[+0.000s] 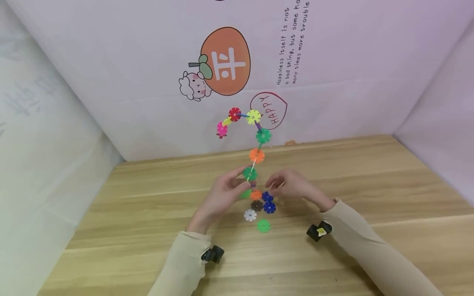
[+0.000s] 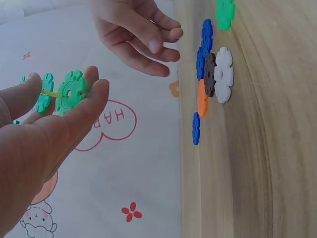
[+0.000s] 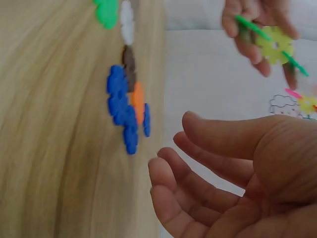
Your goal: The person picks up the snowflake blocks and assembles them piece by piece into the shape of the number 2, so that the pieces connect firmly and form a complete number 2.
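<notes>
Upright above the wooden table (image 1: 370,181), a chain of snowflake discs (image 1: 255,139) curves toward the wall, its lowest green disc (image 1: 249,174) pinched in the left hand (image 1: 222,197). Held only there, the tall chain could likely sway or pull apart, while the right hand (image 1: 292,185) hovers beside it, fingers loosely curled, holding nothing. Loose discs (image 1: 261,207) lie just beneath both hands, with bare tabletop open on either side.

A light wooden surface (image 1: 370,193) with visible grain is seen. A small cluster of flat plastic snowflake discs is laid on it: an orange disc (image 1: 256,195), two blue discs (image 1: 268,207), a brown disc (image 1: 256,205), a white disc (image 1: 250,215) and a green disc (image 1: 263,225).
</notes>
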Demonstrator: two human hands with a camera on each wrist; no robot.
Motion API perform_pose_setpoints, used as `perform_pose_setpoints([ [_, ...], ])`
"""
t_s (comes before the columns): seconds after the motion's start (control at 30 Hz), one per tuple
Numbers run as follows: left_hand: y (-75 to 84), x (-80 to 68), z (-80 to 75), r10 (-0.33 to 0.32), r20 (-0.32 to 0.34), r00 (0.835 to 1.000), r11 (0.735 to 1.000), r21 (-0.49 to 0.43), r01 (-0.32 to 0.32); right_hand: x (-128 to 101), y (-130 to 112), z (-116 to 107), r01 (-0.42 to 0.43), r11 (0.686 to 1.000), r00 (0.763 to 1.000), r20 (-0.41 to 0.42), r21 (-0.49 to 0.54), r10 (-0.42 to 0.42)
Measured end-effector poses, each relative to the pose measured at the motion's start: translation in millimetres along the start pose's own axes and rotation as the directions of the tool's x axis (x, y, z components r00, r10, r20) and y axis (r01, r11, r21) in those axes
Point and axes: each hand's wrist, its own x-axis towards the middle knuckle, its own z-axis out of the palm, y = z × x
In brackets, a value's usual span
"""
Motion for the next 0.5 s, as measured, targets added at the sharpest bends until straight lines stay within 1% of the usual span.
perform_pose_setpoints([
  [0.17,1.9,0.4,-0.6,-0.010,0.009,1.000,1.000,-0.007,0.010,8,2,4,-0.039,0.999,0.999,0.011,-0.018,0.040],
  [0.3,3.2,-0.5,-1.0,-0.009,0.018,1.000,1.000,-0.008,0.009,13,4,9,-0.039,0.998,0.999,0.015,-0.058,0.040],
  [0.5,4.0,-1.2,-2.1,-0.018,0.013,1.000,1.000,-0.001,0.018,16,5,15,-0.030,0.993,0.999,0.014,-0.115,0.031],
])
